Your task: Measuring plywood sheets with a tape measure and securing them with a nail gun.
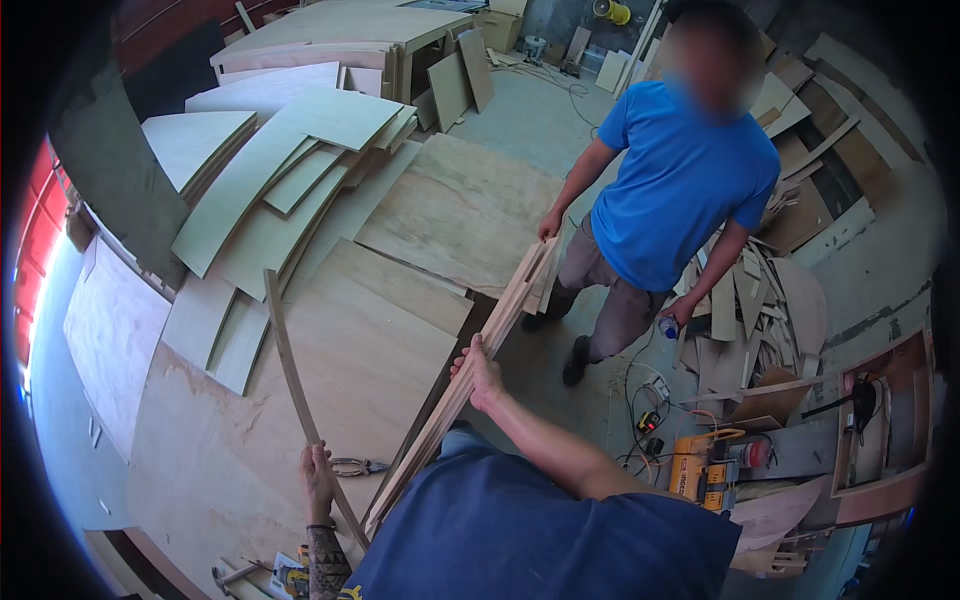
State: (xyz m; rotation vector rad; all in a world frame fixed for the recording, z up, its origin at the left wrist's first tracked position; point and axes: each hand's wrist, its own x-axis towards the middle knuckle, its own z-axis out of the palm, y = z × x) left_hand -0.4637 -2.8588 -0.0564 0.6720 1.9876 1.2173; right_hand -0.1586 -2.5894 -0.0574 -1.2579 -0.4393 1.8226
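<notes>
My left hand (317, 472) is closed around a single narrow wooden strip (290, 365), which slants up and away above the plywood. With my right hand (480, 375) I grip a bundle of long wooden strips (440, 425) that runs past my body toward a co-worker. The co-worker, in a blue T-shirt (680, 180), has one hand (550, 226) at the far end of the bundle. A small bottle (668, 326) is in the co-worker's other hand. Pliers (358, 467) lie on the plywood sheet (230, 450) just right of my left hand.
Stacked plywood panels (300, 190) spread across the far left. A hammer (235, 576) and a yellow power tool (292, 578) lie near my left forearm. Offcuts (750, 300) are heaped behind the co-worker. Cables and a yellow machine (700, 470) occupy the floor at right.
</notes>
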